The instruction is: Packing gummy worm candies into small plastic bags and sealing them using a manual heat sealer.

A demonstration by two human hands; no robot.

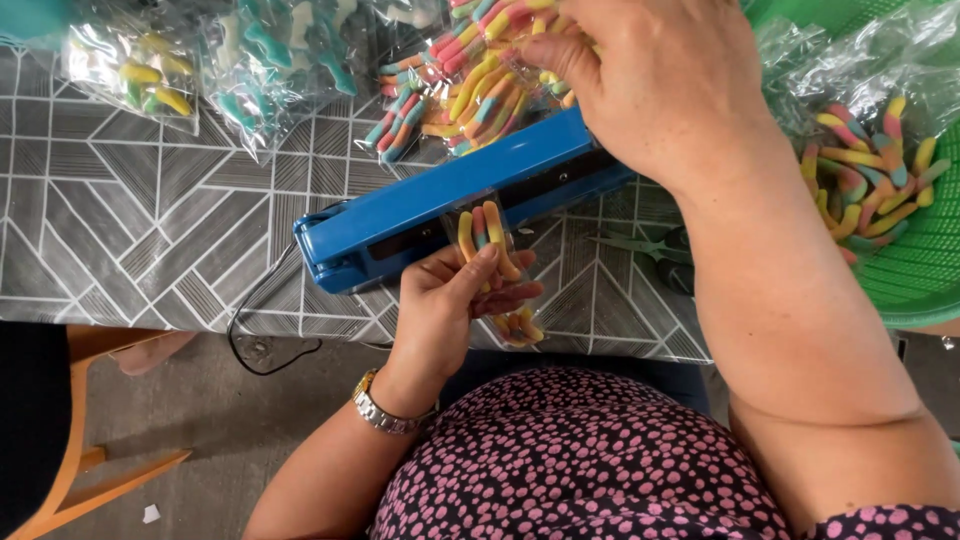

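Left hand (450,300) pinches a small clear plastic bag of striped gummy worms (487,245), its top under the blue bar-shaped heat sealer (440,205) on the patterned table (150,200). Right hand (650,80) presses flat on the sealer arm, gripping nothing.

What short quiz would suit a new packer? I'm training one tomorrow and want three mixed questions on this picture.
1. True or false: the left hand holds a small clear bag of gummy worms at the blue sealer.
2. Where is the right hand? A) on the scissors B) over the far end of the sealer C) in the green basket
3. Fill in: the scissors lie on the patterned ___, beside the green basket.

Key: 1 true; 2 B; 3 tablecloth.
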